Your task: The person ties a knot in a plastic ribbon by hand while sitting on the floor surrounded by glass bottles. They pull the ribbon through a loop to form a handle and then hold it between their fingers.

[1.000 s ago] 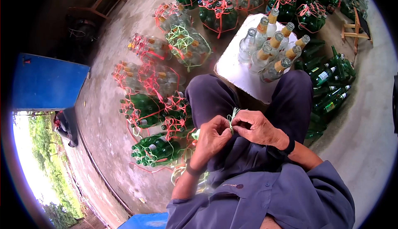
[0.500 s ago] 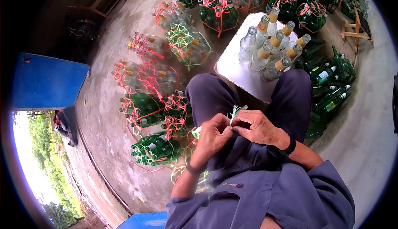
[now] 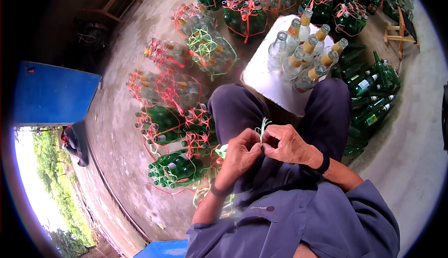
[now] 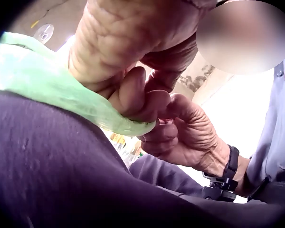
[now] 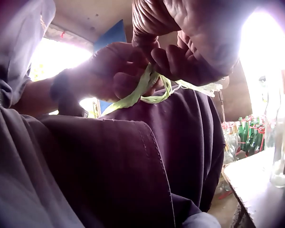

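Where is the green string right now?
In the head view, mid-frame, the green string is pinched between the left hand and right hand, just below the white table.

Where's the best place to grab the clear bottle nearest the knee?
Probably take the clear bottle by its narrow neck, from above: it stands upright, crowded by other bottles on the white board. The left hand and right hand pinch the green strip.
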`<action>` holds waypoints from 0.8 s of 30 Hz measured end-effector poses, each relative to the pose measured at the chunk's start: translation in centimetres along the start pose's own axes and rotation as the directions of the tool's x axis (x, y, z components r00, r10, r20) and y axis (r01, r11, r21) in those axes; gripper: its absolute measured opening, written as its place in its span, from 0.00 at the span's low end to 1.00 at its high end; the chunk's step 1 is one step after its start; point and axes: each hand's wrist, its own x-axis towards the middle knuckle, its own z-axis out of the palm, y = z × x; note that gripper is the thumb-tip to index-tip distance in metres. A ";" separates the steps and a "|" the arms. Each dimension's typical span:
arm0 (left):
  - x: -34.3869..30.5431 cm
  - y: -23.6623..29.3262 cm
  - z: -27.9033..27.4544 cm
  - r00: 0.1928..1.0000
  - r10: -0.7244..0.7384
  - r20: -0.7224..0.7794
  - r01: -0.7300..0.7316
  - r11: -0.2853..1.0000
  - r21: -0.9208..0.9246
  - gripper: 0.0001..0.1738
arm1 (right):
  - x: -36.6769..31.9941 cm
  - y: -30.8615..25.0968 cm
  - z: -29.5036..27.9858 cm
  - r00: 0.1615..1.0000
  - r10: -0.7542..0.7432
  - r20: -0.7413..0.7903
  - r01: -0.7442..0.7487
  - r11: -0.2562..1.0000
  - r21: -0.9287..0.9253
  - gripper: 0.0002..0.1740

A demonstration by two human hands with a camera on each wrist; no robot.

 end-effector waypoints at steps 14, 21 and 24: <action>-0.1 0.3 -0.5 0.999 0.039 -0.016 -0.040 0.999 -0.016 0.06 | 0.1 -0.5 -0.1 0.996 0.088 0.014 -0.089 0.981 0.172 0.06; -0.4 1.3 -1.3 1.000 -0.014 -0.028 0.006 0.956 -0.294 0.05 | 0.5 -1.0 -0.2 0.976 0.211 0.046 -0.215 0.939 0.269 0.08; -0.6 2.2 -1.6 0.997 0.042 -0.068 -0.066 0.910 -0.409 0.06 | 0.7 -1.2 0.4 0.987 0.151 0.049 -0.159 0.931 0.329 0.11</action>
